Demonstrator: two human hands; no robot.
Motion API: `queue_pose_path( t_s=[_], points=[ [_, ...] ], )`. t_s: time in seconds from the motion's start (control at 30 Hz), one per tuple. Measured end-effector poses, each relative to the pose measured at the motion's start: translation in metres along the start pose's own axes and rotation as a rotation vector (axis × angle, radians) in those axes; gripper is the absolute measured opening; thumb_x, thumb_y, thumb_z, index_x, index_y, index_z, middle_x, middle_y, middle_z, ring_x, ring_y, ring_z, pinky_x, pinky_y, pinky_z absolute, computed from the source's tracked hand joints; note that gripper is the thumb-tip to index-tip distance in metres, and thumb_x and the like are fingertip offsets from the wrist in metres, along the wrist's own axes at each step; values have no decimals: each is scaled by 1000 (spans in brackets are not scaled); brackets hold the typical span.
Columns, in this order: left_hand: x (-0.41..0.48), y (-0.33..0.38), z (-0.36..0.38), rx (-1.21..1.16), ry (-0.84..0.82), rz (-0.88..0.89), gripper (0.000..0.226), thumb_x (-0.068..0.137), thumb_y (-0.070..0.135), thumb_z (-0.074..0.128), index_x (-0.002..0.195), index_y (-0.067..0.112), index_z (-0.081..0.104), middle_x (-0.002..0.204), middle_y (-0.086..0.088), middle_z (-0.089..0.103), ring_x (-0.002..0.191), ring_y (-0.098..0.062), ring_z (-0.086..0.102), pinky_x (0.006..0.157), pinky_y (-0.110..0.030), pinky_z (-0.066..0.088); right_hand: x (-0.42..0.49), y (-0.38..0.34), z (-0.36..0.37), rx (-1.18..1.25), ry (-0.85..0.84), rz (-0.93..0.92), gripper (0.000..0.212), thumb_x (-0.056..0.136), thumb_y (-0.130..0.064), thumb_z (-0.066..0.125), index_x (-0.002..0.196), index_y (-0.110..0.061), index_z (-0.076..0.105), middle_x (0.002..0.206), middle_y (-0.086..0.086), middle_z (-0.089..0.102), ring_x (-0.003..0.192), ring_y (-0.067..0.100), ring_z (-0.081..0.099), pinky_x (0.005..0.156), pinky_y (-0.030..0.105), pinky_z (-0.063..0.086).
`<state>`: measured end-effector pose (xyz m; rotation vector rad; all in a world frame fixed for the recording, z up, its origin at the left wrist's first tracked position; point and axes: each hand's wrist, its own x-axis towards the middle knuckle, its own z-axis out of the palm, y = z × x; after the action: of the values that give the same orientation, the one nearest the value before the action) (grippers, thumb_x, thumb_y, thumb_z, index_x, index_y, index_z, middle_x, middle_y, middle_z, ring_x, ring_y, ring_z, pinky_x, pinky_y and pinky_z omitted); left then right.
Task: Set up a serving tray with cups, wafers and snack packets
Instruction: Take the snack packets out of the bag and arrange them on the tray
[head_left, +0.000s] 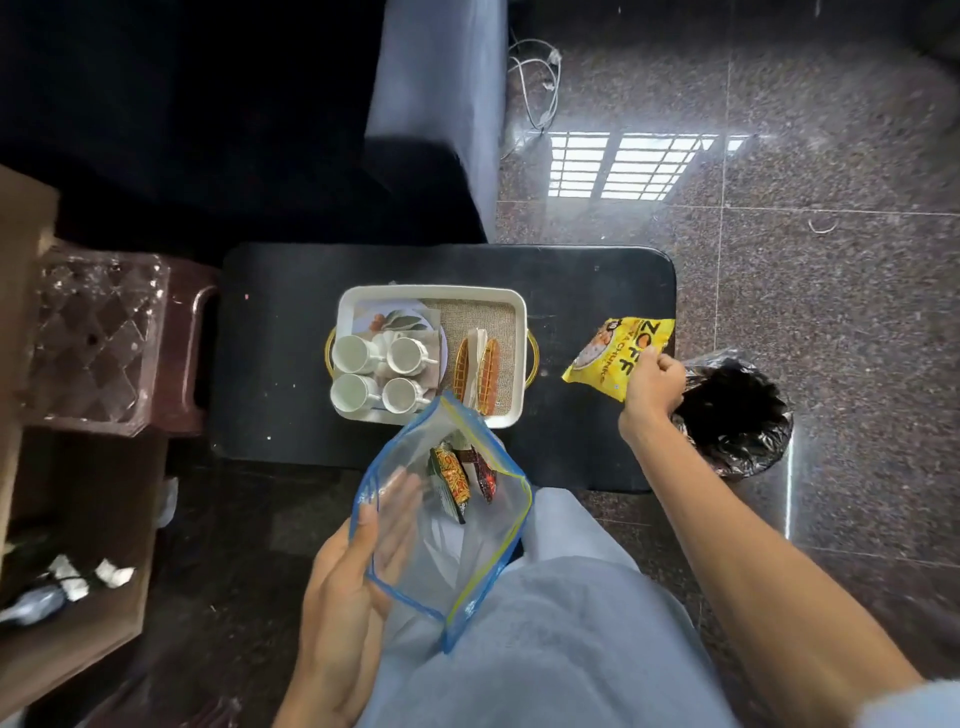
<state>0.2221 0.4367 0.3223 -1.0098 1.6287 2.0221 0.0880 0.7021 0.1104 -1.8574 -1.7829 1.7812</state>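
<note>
A white serving tray (511, 306) sits on a small black table (291, 312). Several white cups (382, 376) stand on its left half, and wafers (480, 371) in orange wrapping lie on its woven right half. My left hand (353, 577) grips the open rim of a clear zip bag (483, 540) with a blue and yellow seal. Several dark red snack packets (457, 480) are inside that bag. My right hand (652, 387) holds a yellow snack packet (615, 356) over the table's right edge, to the right of the tray.
A bin with a black liner (737, 415) stands on the floor just right of the table, under my right hand. A clear plastic box (93, 338) rests on a maroon stool at the left. A cardboard box (78, 545) is at lower left. A sofa arm (441, 104) rises behind the table.
</note>
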Motion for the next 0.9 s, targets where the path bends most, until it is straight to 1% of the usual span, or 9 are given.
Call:
queue_pose_path(
  t_s=[0.1,0.23,0.37,0.47,0.5,0.63,0.7,0.8,0.9],
  points=[
    [-1,-2,2,-22,29,9,45,97,36,45,134,15,62,131,-3,72,125,-15,66,101,-24,52,20,10,11,189,-1,174,10,98,-18,52,93,-14,60,101,8,66,86,20,64,75,37,57],
    [-4,-4,4,-47,54,15,47,97,35,45,135,13,61,133,-4,71,125,-16,66,98,-22,54,31,20,18,298,-48,251,8,100,-8,52,102,-9,59,110,14,67,89,21,67,86,43,59],
    [-7,-7,3,-61,85,12,49,95,36,46,136,12,60,132,-5,71,124,-16,67,99,-23,54,33,35,12,317,-90,355,28,99,4,48,125,-3,52,128,20,63,103,26,66,93,43,54],
    [-7,-9,4,-62,103,9,51,95,36,46,137,12,59,133,-4,71,125,-16,66,100,-24,53,33,46,3,231,-122,434,42,97,12,43,137,-2,43,136,19,57,118,32,62,102,50,50],
    [-7,-9,5,-60,103,8,51,95,37,46,138,12,58,133,-4,71,125,-16,66,101,-25,52,31,50,0,203,-128,450,45,96,13,43,139,-1,43,135,20,57,118,32,62,102,50,50],
    [-5,-9,7,-49,88,18,50,95,38,47,136,13,60,133,-3,71,125,-15,66,101,-25,52,24,58,-15,172,-140,452,38,94,17,43,124,-2,54,132,21,59,117,29,62,102,43,52],
    [-4,-7,8,-36,77,30,48,95,38,47,134,15,61,132,-3,71,125,-14,66,101,-24,52,20,61,-26,177,-165,453,41,96,15,43,135,2,50,137,22,56,127,31,58,104,40,50],
    [-3,-4,7,-38,61,39,47,94,39,47,133,17,62,132,-2,72,124,-15,67,102,-25,50,2,58,-45,118,-230,416,48,100,9,42,147,1,39,145,21,50,130,31,55,105,36,48],
    [-3,2,4,-48,37,50,48,94,40,48,134,16,61,132,-2,72,125,-14,66,105,-25,48,-28,41,-64,128,-285,294,38,97,8,53,134,0,52,140,21,55,125,30,60,99,31,51]
  ],
)
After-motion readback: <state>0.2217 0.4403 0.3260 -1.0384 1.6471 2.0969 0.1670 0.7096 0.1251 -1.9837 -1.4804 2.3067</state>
